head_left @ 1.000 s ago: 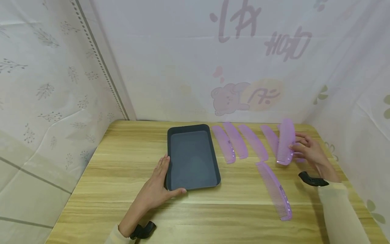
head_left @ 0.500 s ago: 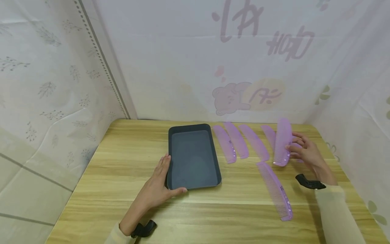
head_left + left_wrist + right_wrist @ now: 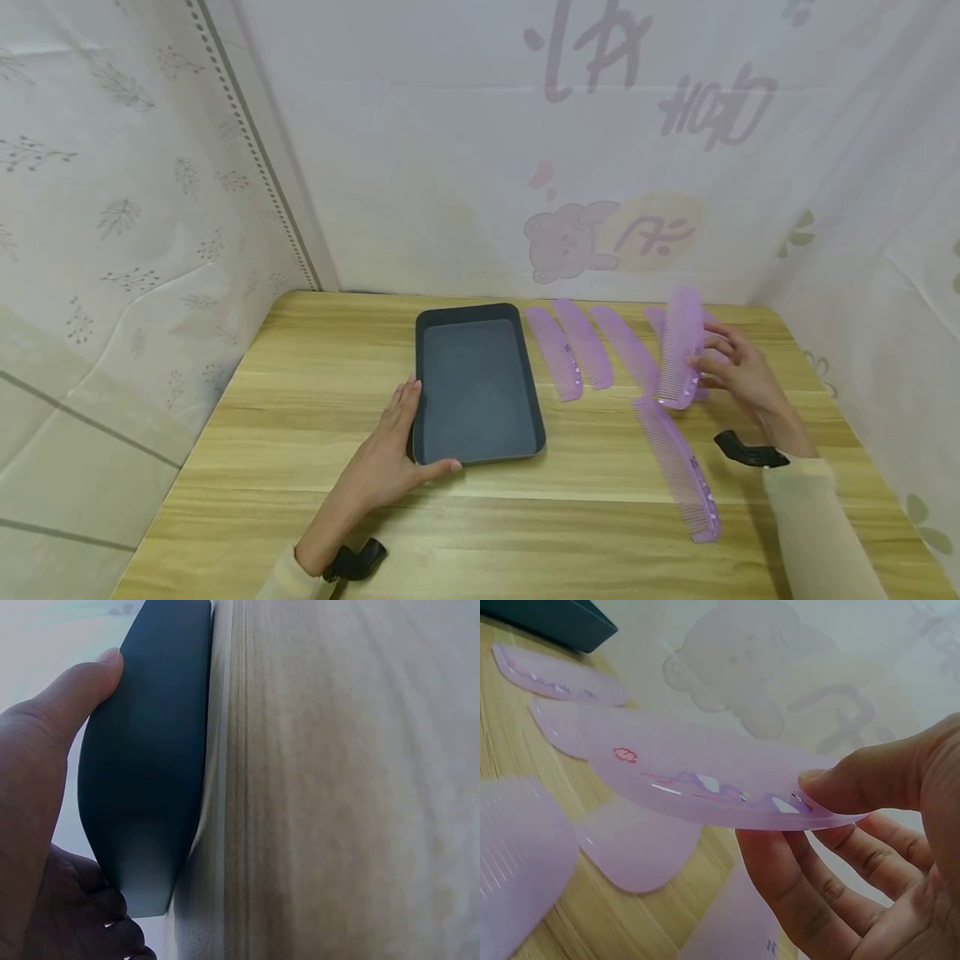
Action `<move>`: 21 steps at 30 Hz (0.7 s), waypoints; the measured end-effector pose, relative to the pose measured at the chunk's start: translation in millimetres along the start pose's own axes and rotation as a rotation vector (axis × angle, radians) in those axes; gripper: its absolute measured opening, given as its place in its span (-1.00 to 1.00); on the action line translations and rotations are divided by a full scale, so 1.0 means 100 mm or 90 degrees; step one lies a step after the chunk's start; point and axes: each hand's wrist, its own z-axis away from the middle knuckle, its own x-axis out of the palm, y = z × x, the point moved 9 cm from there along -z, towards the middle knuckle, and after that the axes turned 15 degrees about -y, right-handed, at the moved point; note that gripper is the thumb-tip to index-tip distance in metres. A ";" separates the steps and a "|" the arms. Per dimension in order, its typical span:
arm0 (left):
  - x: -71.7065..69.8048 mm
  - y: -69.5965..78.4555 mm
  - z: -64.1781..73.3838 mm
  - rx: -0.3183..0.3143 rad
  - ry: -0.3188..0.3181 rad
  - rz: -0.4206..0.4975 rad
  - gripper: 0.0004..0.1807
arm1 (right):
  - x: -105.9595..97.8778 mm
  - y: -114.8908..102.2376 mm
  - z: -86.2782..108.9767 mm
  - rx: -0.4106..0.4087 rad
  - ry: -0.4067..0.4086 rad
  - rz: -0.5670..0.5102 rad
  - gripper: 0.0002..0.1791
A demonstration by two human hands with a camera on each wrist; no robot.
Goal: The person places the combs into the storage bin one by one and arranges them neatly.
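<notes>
My right hand (image 3: 746, 379) pinches a translucent purple comb (image 3: 681, 346) between thumb and fingers, raised above the table at the right. In the right wrist view, the thumb lies on the printed face of this comb (image 3: 697, 769), with fingers beneath. Partly hidden behind it are more purple combs. A larger-looking purple comb (image 3: 678, 471) lies nearer, slanting to the right. My left hand (image 3: 386, 467) rests against the near left corner of a dark grey rectangular tray (image 3: 480, 392). Its fingers lie along the left side, thumb at the near edge; nothing lies inside the tray.
Right of the tray, purple combs lie slanted in a row: one comb (image 3: 555, 352) beside it, another comb (image 3: 583, 343) and a further comb (image 3: 626, 350). The wooden table (image 3: 300, 375) meets a printed cloth backdrop (image 3: 420, 167) at the back and sides.
My right hand has moved left with the raised comb, which now overlaps the end of the row. My left hand has stayed at the tray's corner.
</notes>
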 end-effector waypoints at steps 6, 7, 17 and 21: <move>0.00 0.00 0.00 -0.001 -0.004 0.004 0.48 | 0.10 -0.05 -0.04 -0.029 -0.008 -0.018 -0.29; 0.00 0.00 0.00 -0.002 -0.004 0.004 0.48 | 0.12 -0.05 -0.05 -0.032 -0.010 -0.021 -0.30; -0.01 0.00 0.00 -0.001 -0.001 -0.004 0.47 | 0.29 -0.12 -0.10 -0.071 -0.029 -0.034 -0.31; -0.01 0.00 0.00 0.002 0.000 -0.002 0.48 | 0.36 -0.15 -0.12 -0.081 -0.033 -0.033 -0.29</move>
